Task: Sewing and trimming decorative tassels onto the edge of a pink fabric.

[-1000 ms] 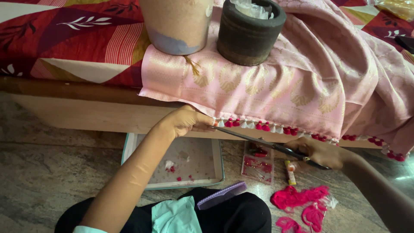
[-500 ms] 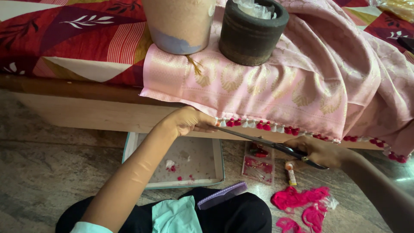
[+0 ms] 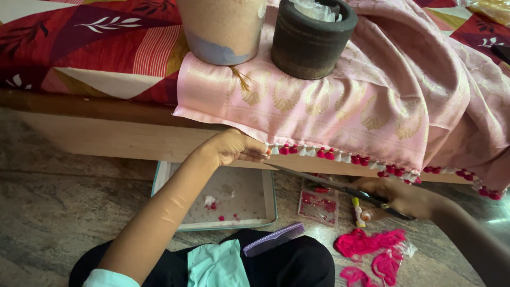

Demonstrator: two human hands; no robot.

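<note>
We sit on the floor before a low bed, over whose edge hangs a pink woven cloth [image 3: 340, 114] trimmed along its hem with a row of red-and-white tassels [image 3: 324, 153]. Our left hand [image 3: 234, 148] is closed in a narrow pinch on the hem at the left end of that row, holding it taut. Our right hand [image 3: 401, 197] is wrapped around the handles of a pair of scissors [image 3: 329, 184], whose long blades point left and upward toward the pinched spot; the tip lies just below the left fingertips, and we cannot tell how far the blades are parted. In our judgement the risks follow from this closeness: a slight lift of the blade could nick the left fingers, or cut into the woven hem or a tassel. Two weights, a pale cylindrical vessel [image 3: 223, 29] and a dark stone mortar [image 3: 311, 37], stand on the cloth above; a strong downward pull might drag them toward the edge. A shallow tray [image 3: 268, 183], a purple comb [image 3: 273, 239] and pink thread bundles [image 3: 366, 244] lie below.
</note>
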